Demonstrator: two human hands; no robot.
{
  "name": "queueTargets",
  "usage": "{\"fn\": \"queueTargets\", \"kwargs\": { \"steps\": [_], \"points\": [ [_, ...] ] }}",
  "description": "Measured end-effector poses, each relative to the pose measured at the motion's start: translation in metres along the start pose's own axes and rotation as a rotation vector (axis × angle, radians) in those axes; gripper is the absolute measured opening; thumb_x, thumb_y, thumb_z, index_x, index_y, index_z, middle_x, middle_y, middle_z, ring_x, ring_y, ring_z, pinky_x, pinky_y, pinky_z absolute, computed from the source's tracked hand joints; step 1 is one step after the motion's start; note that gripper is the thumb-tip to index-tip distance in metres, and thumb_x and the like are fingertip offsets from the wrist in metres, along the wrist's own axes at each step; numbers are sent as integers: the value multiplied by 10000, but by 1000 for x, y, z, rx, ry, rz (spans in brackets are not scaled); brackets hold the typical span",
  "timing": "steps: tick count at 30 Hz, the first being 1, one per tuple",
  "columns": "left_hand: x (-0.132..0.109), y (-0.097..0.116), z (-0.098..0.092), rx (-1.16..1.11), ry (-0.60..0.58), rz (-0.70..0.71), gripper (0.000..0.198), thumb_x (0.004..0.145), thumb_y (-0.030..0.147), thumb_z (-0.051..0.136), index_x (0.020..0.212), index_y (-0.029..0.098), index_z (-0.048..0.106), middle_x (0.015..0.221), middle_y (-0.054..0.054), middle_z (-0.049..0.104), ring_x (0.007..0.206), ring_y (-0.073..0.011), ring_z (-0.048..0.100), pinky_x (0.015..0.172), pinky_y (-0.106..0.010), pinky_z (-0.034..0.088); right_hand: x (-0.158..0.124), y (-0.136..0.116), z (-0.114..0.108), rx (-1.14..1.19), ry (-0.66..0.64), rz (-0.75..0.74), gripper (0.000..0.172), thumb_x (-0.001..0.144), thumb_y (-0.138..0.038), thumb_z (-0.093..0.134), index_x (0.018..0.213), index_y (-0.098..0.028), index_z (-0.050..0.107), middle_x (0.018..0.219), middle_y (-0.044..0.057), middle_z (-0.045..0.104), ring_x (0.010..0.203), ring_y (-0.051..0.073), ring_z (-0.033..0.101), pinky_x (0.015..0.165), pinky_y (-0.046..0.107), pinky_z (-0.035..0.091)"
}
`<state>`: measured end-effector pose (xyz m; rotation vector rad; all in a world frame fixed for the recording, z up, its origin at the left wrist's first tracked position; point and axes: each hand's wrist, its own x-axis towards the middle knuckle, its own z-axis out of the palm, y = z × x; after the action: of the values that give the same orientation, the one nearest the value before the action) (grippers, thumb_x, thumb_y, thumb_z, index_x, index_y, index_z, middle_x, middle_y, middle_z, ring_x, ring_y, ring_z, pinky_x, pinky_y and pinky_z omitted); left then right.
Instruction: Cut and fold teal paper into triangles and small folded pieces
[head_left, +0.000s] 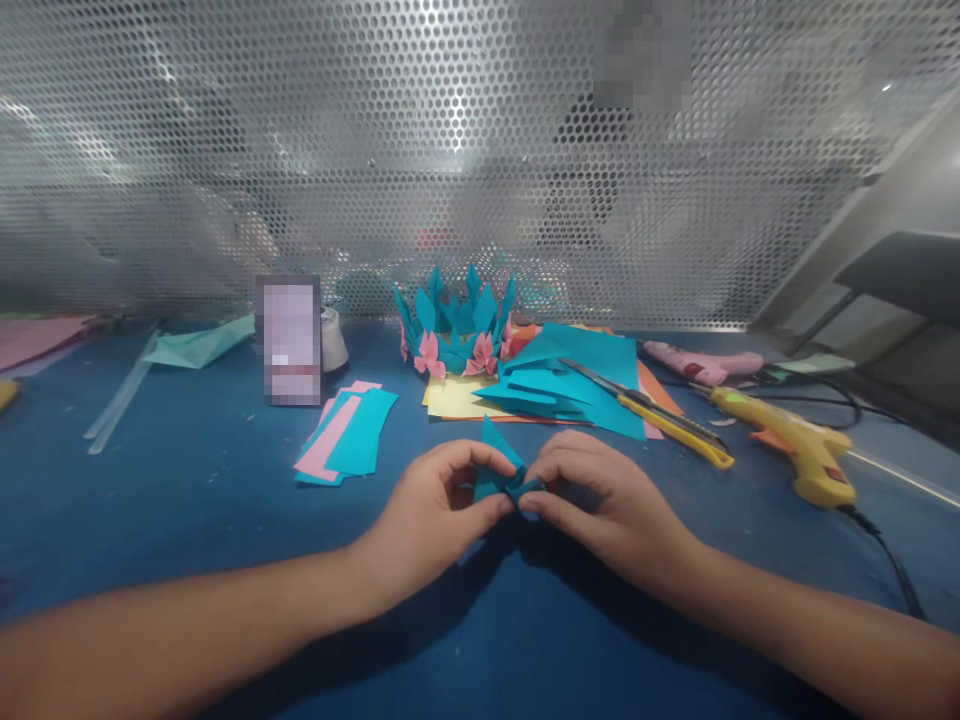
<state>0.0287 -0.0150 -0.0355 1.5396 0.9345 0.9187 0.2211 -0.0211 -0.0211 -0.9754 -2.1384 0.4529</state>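
Note:
Between my hands is a small piece of folded blue paper (491, 480), with one pointed tip sticking up. My left hand (439, 490) pinches its left side between thumb and fingers. On the right, my right hand (600, 495) grips a narrow folded end of the same paper. The fingers cover part of the folds. Behind them stands a blue paper crown (454, 335) with pointed tips and pink paper bows. Blue paper sheets (562, 375) lie in a loose pile beyond my right hand. Left of my hands are pink and blue paper strips (349, 435).
A yellow utility knife (675, 428) rests against the paper pile. Farther right lie a yellow glue gun (795, 440) with its cord and a pink glue gun (705, 362). A phone (291, 340) stands upright at left, before a white roll (334, 340). Perforated metal panel (457, 130) closes the back.

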Motion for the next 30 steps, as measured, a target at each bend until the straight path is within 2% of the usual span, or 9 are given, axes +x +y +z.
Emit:
{"fn": "queueTargets", "kwargs": {
  "steps": [4, 15, 18, 21, 25, 30],
  "points": [
    [-1, -2, 0, 4, -9, 11, 183, 734, 213, 665, 908, 179, 622, 884, -32, 600, 819, -160, 551, 724, -281, 461, 0, 1, 1, -5, 55, 55, 156, 797, -284, 649, 699, -192, 570, 666, -6, 577, 653, 137, 541, 611, 263, 440],
    [-1, 2, 1, -106, -23, -25, 212, 734, 287, 691, 897, 170, 621, 891, -35, 623, 761, -135, 563, 669, -247, 451, 3, -1, 1, 72, 38, 179, 170, 774, -286, 654, 670, -191, 559, 644, -16, 596, 617, 124, 555, 582, 243, 448],
    [-1, 3, 1, -83, -9, -31, 196, 728, 273, 692, 882, 170, 627, 833, -21, 607, 745, -133, 555, 660, -245, 447, 2, -1, 1, 98, 47, 225, 158, 746, -285, 673, 683, -190, 564, 662, -14, 601, 631, 127, 560, 595, 244, 456],
    [-2, 4, 2, -62, -1, -29, 164, 732, 253, 679, 862, 168, 628, 804, -15, 600, 738, -132, 546, 666, -250, 443, 2, -1, 2, 169, 10, 297, 165, 746, -307, 665, 691, -187, 565, 677, -7, 604, 640, 130, 564, 583, 240, 462],
    [-2, 7, 3, -72, -6, -27, 141, 729, 229, 671, 845, 164, 626, 817, -23, 612, 737, -132, 543, 665, -251, 440, 1, -3, 3, 303, -33, 399, 206, 740, -344, 665, 702, -180, 544, 627, -24, 562, 552, 103, 518, 498, 212, 437],
    [-2, 10, 3, -81, 3, -59, 145, 693, 222, 690, 813, 162, 635, 770, -16, 607, 679, -122, 522, 604, -237, 424, 2, -4, 3, 403, -47, 441, 245, 721, -361, 678, 676, -175, 525, 592, -40, 512, 516, 82, 467, 471, 196, 403]
  ]
}}
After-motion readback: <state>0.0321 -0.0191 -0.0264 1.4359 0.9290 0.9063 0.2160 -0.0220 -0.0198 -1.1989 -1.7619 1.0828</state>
